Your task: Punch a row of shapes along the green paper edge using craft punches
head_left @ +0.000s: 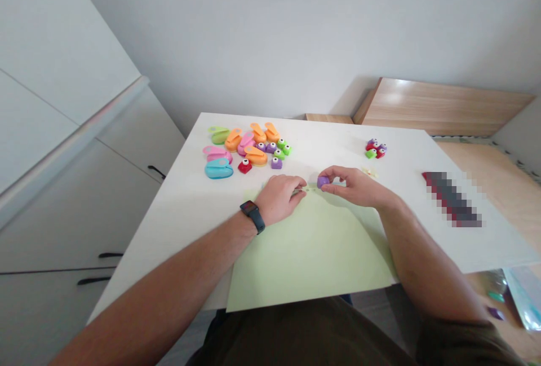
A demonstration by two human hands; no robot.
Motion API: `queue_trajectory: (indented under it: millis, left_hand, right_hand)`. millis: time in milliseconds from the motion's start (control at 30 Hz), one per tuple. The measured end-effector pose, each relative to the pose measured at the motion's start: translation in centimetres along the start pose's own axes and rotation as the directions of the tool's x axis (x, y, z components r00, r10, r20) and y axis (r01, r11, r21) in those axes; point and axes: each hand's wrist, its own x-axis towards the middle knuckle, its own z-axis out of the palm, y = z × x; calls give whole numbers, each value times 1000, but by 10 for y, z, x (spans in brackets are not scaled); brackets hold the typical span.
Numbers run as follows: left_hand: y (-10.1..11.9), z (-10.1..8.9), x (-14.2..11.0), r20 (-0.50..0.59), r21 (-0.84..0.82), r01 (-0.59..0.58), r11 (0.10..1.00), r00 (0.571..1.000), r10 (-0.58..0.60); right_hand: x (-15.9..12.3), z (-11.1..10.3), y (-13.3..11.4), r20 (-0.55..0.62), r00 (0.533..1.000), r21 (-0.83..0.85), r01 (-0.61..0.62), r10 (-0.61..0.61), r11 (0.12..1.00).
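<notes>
Head cam: right hand [359, 186] angles inward, grip pinched on a purple piece [322, 182]. Left hand [276, 198] curls over green paper [313, 259], can't tell its grip.

Green paper [308, 259] (plus punches [256, 156]) on white table [325, 146].

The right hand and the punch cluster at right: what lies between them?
The head view shows small pale pieces on the table between the right hand and the punch cluster.
</notes>
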Motion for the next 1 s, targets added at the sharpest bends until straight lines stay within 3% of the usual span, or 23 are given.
queue_trajectory:
  millis: [133, 267, 433, 600, 1000]
  left_hand:
    - [0, 1, 0, -2, -3, -2, 1000, 1000, 2]
    - [0, 0, 0, 4, 4, 3, 1000, 1000, -3]
    - [0, -1, 0, 5, 4, -1, 1000, 1000, 1]
    - [0, -1, 0, 11, 10, -4, 1000, 1000, 3]
    - [-1, 1, 0, -1, -6, -14, 1000, 1000, 14]
  right_hand:
    - [0, 0, -1, 17, 1000, -42, -5, 5, 999]
    - [0, 1, -1, -42, 999, -94, 6, -10, 996]
    - [0, 2, 1, 20, 1000, -129, 4, -1, 992]
    - [0, 3, 2, -15, 1000, -143, 18, -20, 990]
    - [-1, 5, -7, 93, 995, -197, 57, -39, 979]
